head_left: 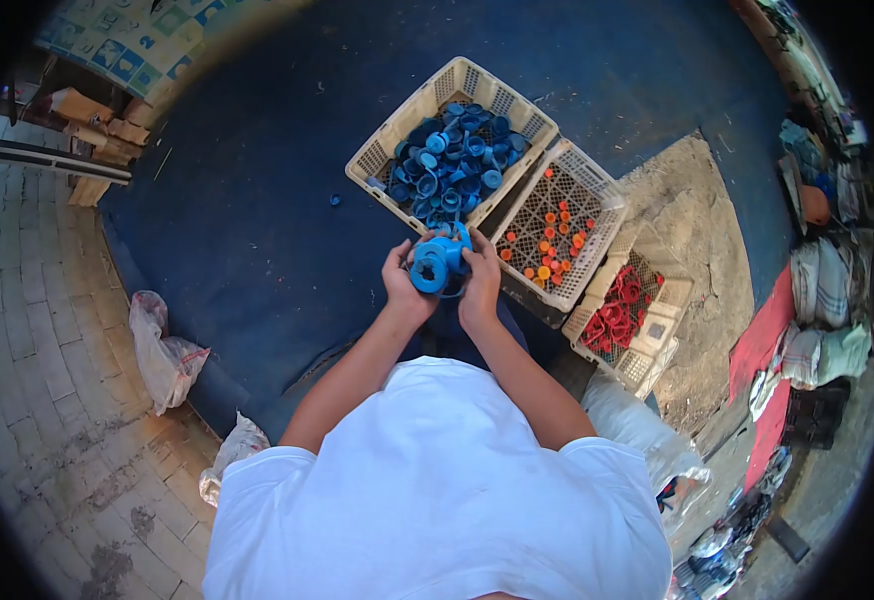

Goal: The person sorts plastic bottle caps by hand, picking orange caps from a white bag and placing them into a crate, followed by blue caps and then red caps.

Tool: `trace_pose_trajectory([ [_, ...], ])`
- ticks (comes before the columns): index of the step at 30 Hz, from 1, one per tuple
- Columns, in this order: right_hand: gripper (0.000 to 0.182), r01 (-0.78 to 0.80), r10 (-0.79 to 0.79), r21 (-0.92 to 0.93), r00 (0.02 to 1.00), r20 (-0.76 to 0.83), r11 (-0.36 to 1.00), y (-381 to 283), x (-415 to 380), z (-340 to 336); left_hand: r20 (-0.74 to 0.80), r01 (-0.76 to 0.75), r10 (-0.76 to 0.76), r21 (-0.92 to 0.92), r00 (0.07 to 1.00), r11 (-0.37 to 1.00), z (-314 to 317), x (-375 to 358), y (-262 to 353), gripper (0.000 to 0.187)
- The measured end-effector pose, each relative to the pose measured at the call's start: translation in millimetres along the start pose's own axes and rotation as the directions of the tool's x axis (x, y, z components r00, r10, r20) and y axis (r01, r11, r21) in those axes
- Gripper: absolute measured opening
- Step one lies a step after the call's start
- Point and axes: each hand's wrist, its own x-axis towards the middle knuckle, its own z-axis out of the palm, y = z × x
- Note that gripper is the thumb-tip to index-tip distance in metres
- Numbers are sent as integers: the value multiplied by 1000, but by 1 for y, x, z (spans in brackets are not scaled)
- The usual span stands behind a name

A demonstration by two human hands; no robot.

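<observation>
Between my two hands is a blue plastic part (429, 268) with a round opening facing up and a loop at its upper right. My left hand (402, 280) is wrapped round its left side. My right hand (481, 278) grips the right side, fingers bent over it. Just beyond my hands stands a white crate (375, 157) filled with many similar blue parts (447, 165). Parts of the held piece are covered by my fingers.
Right of the blue parts, a crate (609, 190) holds small orange and red caps (547, 250). A smaller crate (662, 320) contains red rings (617, 315). Plastic bags (162, 350) lie at the left. One small blue piece (335, 200) lies on the blue floor sheet (257, 130).
</observation>
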Motion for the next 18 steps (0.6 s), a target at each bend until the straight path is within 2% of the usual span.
trace_pose_trajectory([
  [4,50,-113,112,11,991,74,994,-2,55,34,-89,-87,92,60,992,994,17,41,38,47],
  [7,52,-142,140,14,985,97,990,4,92,51,-160,-131,146,96,976,987,30,70,57,47],
  [10,54,-222,230,-86,969,92,971,11,124,64,-191,-138,152,86,970,987,29,95,74,47],
  [12,57,-266,274,-97,958,85,959,13,143,78,-195,-152,168,99,966,984,28,115,87,49],
  [15,60,-318,334,-160,939,78,934,21,168,89,-187,-199,246,237,951,951,19,141,103,46],
  [18,64,-349,366,-212,929,47,913,29,188,100,-152,-185,213,176,965,967,13,158,120,45],
])
